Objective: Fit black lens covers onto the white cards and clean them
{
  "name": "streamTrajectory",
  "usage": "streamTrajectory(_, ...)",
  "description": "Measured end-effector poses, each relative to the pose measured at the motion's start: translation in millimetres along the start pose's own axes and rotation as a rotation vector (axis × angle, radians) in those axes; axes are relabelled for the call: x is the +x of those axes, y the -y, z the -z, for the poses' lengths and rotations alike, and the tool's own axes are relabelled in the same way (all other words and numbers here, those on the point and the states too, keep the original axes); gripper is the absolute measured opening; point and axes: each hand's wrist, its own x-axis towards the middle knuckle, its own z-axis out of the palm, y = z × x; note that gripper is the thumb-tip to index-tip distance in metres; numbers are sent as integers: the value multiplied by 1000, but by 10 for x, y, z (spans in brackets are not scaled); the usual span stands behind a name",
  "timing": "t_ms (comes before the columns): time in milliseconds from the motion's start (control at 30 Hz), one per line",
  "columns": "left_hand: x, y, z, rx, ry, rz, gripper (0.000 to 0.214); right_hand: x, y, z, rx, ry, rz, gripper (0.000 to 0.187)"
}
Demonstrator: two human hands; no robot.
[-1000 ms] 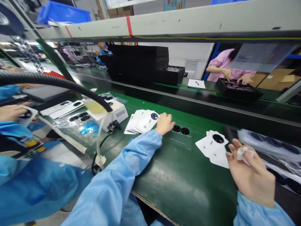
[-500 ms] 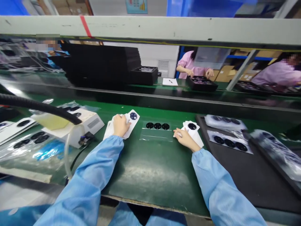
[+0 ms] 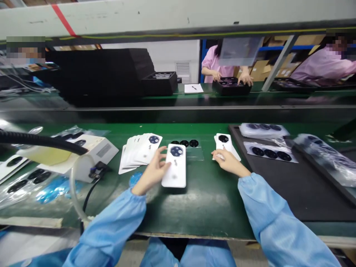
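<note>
The person's left hand (image 3: 151, 174) is open, with the fingers spread, and its fingertips touch the left edge of a white card (image 3: 175, 178) lying flat on the green workbench (image 3: 200, 211). The card has a picture of round black camera holes near its top. The right hand (image 3: 229, 162) lies on a small stack of white cards (image 3: 228, 145), but I cannot tell if it is gripping them. Light blue sleeves (image 3: 286, 222) cover both arms.

Just left of the lone card is a fan of white cards (image 3: 140, 152). Above the lone card, a clear plastic sheet (image 3: 196, 154) holds three black rings (image 3: 184, 143). Farther left are a white machine (image 3: 97, 152), a thick black hose (image 3: 41, 139), and a clear tube (image 3: 75, 189). Plastic bags with black rings in them (image 3: 36, 178) lie beside the machine. On the right, more bags of rings (image 3: 269, 152) sit on a black mat (image 3: 264, 196).

Past the bench, tall piles of black trays (image 3: 97, 74) stand on another table. A co-worker in pink (image 3: 215, 63) has both hands on a black tray (image 3: 232, 87). Another person in pink (image 3: 322, 66) sits farther right.
</note>
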Motion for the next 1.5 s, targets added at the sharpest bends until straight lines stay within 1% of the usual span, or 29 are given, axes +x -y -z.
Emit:
streamTrajectory(100, -350, 85, -319, -21, 111, -18, 61, -64, 196, -5, 85, -137, 17, 15)
streamTrajectory(167, -543, 137, -436, 25, 135, -19, 59, -128, 370, -69, 147, -158, 37, 14)
streamTrajectory(267, -742, 159, -466, 157, 154, -39, 60, -236, 594, -241, 222, -82, 69, 12)
streamTrajectory(367, -796, 137, -396, 282, 151, -69, 66, -318, 678, -414, 268, -9, 58, 12)
streamTrajectory(433, -739, 138, -348, 332, 115, -88, 61, -345, 662, -488, 292, 19, 34, 11)
streamTrajectory(533, -540, 187, -333, 327, 80, -137, 28, -362, 628, -537, 324, 63, 5, 11)
streamTrajectory(567, -457, 207, -345, 311, 80, -158, 19, -370, 633, -547, 337, 90, 8, 11)
streamTrajectory(600, -372, 225, -361, 296, 85, -179, 15, -383, 651, -557, 353, 127, 19, 10)
streamTrajectory(733, -89, 226, -407, 290, 143, -245, 7, -497, 801, -630, 427, 361, 118, 8)
streamTrajectory(833, 21, 165, -378, 328, 202, -277, 10, -599, 904, -721, 474, 521, 168, 9)
streamTrajectory(900, 53, 123, -345, 364, 235, -294, 12, -641, 942, -781, 485, 580, 171, 11)
streamTrajectory(1000, 70, 81, -310, 418, 280, -310, 13, -657, 969, -839, 481, 604, 150, 13)
streamTrajectory(1200, 116, 63, -264, 496, 353, -335, 12, -635, 1025, -852, 475, 581, 120, 13)
streamTrajectory(1300, 151, 69, -249, 540, 397, -342, 7, -630, 1069, -889, 488, 580, 131, 13)
streamTrajectory(1400, 142, 66, -285, 630, 409, -346, 8, -637, 1112, -959, 512, 600, 160, 14)
streamTrajectory(1500, 65, 45, -375, 757, 378, -342, 17, -655, 1136, -1015, 516, 601, 175, 16)
